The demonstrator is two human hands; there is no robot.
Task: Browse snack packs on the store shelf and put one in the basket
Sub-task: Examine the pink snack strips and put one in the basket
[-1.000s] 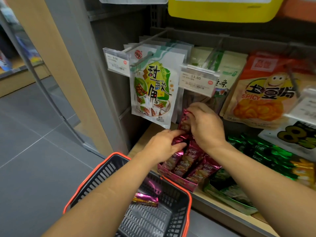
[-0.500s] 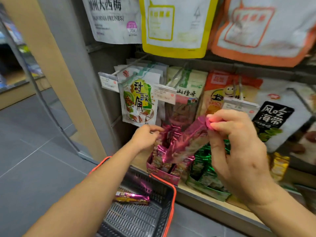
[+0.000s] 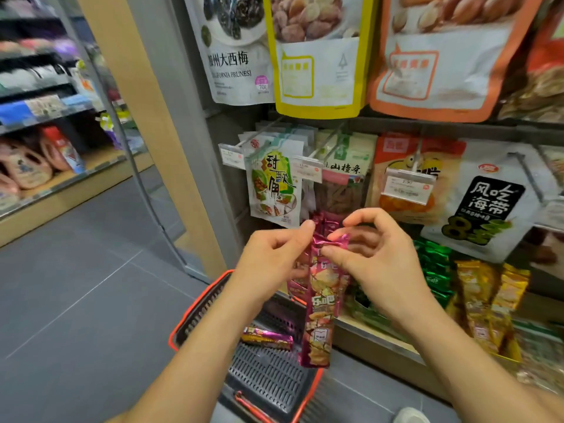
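A long magenta snack pack (image 3: 320, 312) hangs upright in front of the shelf, above the basket. My right hand (image 3: 378, 254) pinches its crimped top edge, and my left hand (image 3: 274, 257) pinches the same top from the left side. Below stands a black basket with an orange rim (image 3: 183, 325) on the floor; one magenta pack (image 3: 267, 337) lies inside it. Behind my hands, a pink display box of the same packs (image 3: 297, 290) sits on the shelf, mostly hidden.
Green packs (image 3: 433, 270) and yellow packs (image 3: 488, 300) fill the wooden shelf (image 3: 381, 343) to the right. Hanging pouches with price tags (image 3: 406, 186) jut out on hooks above. A beige pillar (image 3: 146, 123) stands left; grey floor spreads beyond.
My right hand brought the magenta pack down from a slanted hold to hang upright. My left hand left the display box and took the pack's top. The view tilted up.
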